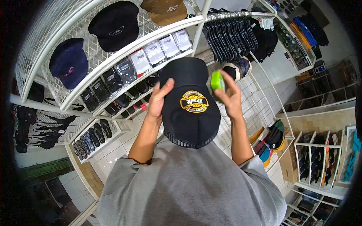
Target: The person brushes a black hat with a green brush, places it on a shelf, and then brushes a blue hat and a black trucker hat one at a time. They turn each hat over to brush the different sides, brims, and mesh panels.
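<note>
A black cap (188, 128) with a round yellow, white and black badge on its front is held up before me, its brim pointing away. My left hand (160, 100) grips it at the left side near the brim, with the thumb on top and the other fingers mostly hidden. My right hand (230, 98) is closed on a small bright green block with rounded edges (216, 81), pinched between thumb and fingers. This block is beside the brim and crown on the cap's right, and its underside is hidden from me.
Beyond the cap, a white mesh shelf bears a navy cap (69, 63), a black cap (115, 26) and a brown cap (164, 11). Packaged items (154, 52) line the tier below. Black hangers (232, 37) crowd a rail at upper right. Sandals (94, 137) stand at left.
</note>
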Tool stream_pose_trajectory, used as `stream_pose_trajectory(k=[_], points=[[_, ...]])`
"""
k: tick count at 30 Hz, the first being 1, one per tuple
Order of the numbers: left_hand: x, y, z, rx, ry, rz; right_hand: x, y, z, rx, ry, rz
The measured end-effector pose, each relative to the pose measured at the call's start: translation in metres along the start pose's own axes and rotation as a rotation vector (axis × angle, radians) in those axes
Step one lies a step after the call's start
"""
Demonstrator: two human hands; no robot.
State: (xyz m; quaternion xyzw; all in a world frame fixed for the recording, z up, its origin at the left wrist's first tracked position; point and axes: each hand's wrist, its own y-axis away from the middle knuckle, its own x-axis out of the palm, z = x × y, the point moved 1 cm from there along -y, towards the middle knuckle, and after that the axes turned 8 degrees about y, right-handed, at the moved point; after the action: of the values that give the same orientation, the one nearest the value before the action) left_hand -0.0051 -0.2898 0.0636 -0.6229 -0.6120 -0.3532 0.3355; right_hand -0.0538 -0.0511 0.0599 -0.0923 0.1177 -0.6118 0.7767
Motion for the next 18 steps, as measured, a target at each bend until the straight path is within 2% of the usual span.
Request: stream_pose_trajectory(k=[1, 2, 4, 8, 10, 12, 14, 15, 16, 17, 18], points=[[-0.002, 0.000, 0.009, -0.034, -0.022, -0.026, -0.002, -0.008, 0.003, -0.031, 0.028, -0.059], [-0.001, 0.002, 0.015, -0.072, -0.012, -0.052, 0.002, -0.014, 0.006, 0.027, -0.071, -0.138], [0.002, 0.003, 0.014, -0.014, -0.055, -0.054, 0.007, -0.015, 0.008, 0.050, -0.104, -0.153], [0.001, -0.003, -0.005, -0.002, 0.011, 0.021, 0.003, 0.006, -0.014, 0.007, -0.089, 0.005], [0.003, -0.001, 0.007, -0.050, -0.180, -0.006, -0.001, -0.007, -0.005, -0.068, 0.081, -0.118], [0.015, 0.004, 0.021, -0.107, -0.232, -0.032, 0.006, -0.023, 0.012, -0.081, 0.047, -0.203], [0.016, 0.001, 0.027, -0.082, -0.258, 0.012, 0.008, -0.028, 0.034, -0.350, 0.490, -0.010], [0.020, 0.001, 0.025, -0.102, -0.129, 0.017, 0.019, -0.022, 0.058, -0.261, 0.464, 0.139], [0.024, 0.001, 0.022, -0.124, 0.000, 0.019, 0.022, -0.021, 0.055, -0.366, 0.557, 0.303], [0.017, 0.000, 0.023, -0.103, -0.240, 0.026, 0.024, -0.023, 0.058, -0.341, 0.564, 0.298], [0.016, 0.000, 0.022, -0.105, -0.242, 0.025, 0.025, -0.025, 0.059, -0.315, 0.571, 0.293]])
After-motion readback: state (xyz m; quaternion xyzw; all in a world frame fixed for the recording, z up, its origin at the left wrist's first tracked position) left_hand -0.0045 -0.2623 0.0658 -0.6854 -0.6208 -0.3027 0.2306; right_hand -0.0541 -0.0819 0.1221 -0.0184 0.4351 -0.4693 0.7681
